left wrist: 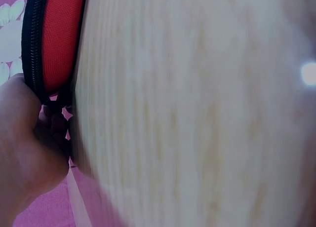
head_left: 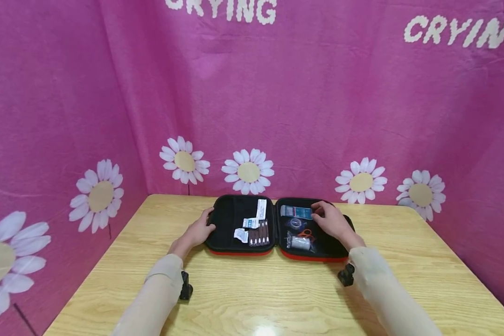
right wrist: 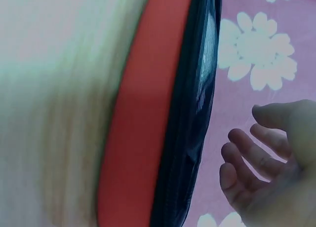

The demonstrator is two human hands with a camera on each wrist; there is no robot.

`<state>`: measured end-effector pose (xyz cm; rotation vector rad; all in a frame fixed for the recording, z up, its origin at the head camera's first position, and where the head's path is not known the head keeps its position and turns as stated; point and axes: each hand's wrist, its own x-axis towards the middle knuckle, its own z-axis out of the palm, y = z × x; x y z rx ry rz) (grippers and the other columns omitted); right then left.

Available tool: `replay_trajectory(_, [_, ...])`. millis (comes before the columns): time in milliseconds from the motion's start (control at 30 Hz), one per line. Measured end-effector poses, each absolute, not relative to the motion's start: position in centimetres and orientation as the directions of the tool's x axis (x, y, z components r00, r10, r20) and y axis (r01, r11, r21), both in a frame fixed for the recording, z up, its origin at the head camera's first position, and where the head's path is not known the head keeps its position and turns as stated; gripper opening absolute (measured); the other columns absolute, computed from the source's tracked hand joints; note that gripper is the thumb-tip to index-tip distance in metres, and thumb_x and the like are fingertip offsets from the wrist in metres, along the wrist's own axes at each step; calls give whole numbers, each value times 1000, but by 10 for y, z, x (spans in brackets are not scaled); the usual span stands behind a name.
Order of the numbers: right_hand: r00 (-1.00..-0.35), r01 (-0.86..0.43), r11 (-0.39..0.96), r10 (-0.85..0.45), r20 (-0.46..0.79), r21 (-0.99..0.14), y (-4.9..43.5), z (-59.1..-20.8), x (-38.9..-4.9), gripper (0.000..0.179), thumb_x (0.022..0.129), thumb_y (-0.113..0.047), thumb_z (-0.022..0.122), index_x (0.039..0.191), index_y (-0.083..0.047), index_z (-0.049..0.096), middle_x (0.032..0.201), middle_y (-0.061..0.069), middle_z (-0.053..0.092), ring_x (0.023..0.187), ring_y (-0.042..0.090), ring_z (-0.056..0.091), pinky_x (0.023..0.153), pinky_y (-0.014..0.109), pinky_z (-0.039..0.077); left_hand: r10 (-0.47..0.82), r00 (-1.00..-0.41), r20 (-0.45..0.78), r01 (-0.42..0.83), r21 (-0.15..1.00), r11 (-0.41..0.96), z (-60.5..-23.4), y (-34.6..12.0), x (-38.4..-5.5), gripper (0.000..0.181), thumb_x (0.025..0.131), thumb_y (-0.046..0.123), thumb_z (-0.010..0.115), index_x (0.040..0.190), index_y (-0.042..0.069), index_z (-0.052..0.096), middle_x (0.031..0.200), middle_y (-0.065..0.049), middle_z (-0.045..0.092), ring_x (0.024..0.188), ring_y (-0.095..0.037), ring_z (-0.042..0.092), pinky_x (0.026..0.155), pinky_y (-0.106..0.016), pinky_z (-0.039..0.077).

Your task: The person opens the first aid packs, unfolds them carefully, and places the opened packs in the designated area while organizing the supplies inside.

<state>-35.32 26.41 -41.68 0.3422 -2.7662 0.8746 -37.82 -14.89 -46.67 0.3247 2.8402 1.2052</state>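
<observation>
A zip case (head_left: pixel 221 224), black inside and red outside, lies unfolded on the table. My left hand (head_left: pixel 196 232) grips its left edge; in the left wrist view the thumb lies by the zip and curled fingers are partly hidden. Over the right half hovers my right hand (head_left: pixel 331 221), beside a blue-labelled clear packet (head_left: pixel 296 213). The right wrist view shows its fingers (right wrist: pixel 247 150) loosely bent with nothing between them. Below that packet are a bagged roll (head_left: pixel 295 224), orange-handled scissors (head_left: pixel 306 234) and a wrapped white roll (head_left: pixel 300 243).
In the left half lie brown-wrapped white-tipped sticks (head_left: pixel 259 233), a white strip packet (head_left: pixel 261 209) and two small white packets, one blue-printed (head_left: pixel 250 223). The wooden table (head_left: pixel 252 289) meets a pink flowered cloth (head_left: pixel 302 116) behind and at the sides.
</observation>
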Motion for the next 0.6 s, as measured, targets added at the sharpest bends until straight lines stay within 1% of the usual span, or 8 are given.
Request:
replay_trajectory(67, [-941, -307, 791, -170, 292, -529, 259, -416, -346, 35, 95, -15, 61, 127, 0, 60, 103, 18, 69, 92, 29, 65, 89, 50, 51, 208, -977, 41, 174, 717, 675, -466, -149, -377, 63, 100, 15, 47, 157, 8, 21, 151, -29, 41, 138, -44, 43, 113, -57, 33])
replay_trajectory(200, [-932, -348, 769, -220, 288, -536, 246, -413, -332, 35, 94, -13, 64, 127, 0, 60, 96, 13, 70, 78, 18, 64, 77, 39, 52, 207, -977, 49, 179, 715, 676, -466, -151, -376, 63, 99, 14, 48, 156, 7, 22, 150, -29, 42, 137, -44, 43, 113, -57, 33])
replay_trajectory(300, [-930, -364, 751, -258, 263, -550, 233, -413, -323, 36, 95, -14, 64, 128, -1, 59, 94, 10, 70, 73, 12, 64, 71, 32, 52, 198, -979, 56, 178, 709, 682, -467, -152, -376, 63, 99, 13, 48, 156, 7, 22, 150, -30, 42, 137, -45, 43, 113, -57, 33])
replay_trajectory(400, [-933, -359, 748, -276, 230, -559, 222, -415, -316, 38, 95, -17, 65, 130, -2, 59, 91, 6, 69, 74, 10, 62, 70, 30, 51, 198, -979, 55, 179, 703, 688, -466, -152, -377, 63, 100, 14, 48, 156, 7, 21, 150, -29, 42, 137, -45, 43, 113, -57, 33])
replay_trajectory(467, [-935, -355, 747, -291, 204, -562, 215, -417, -312, 40, 94, -20, 67, 130, -3, 60, 89, 3, 68, 75, 11, 61, 72, 30, 51, 201, -978, 57, 183, 700, 691, -466, -152, -377, 63, 100, 14, 48, 156, 7, 21, 150, -30, 42, 136, -45, 44, 112, -57, 34])
replay_trajectory(600, [-921, -381, 750, -356, 155, -540, 206, -426, -306, 47, 91, -26, 71, 132, -5, 58, 87, -2, 64, 76, 10, 56, 73, 30, 50, 213, -975, 63, 196, 697, 690, -465, -149, -377, 62, 100, 13, 48, 156, 6, 22, 148, -30, 44, 135, -45, 45, 111, -57, 35])
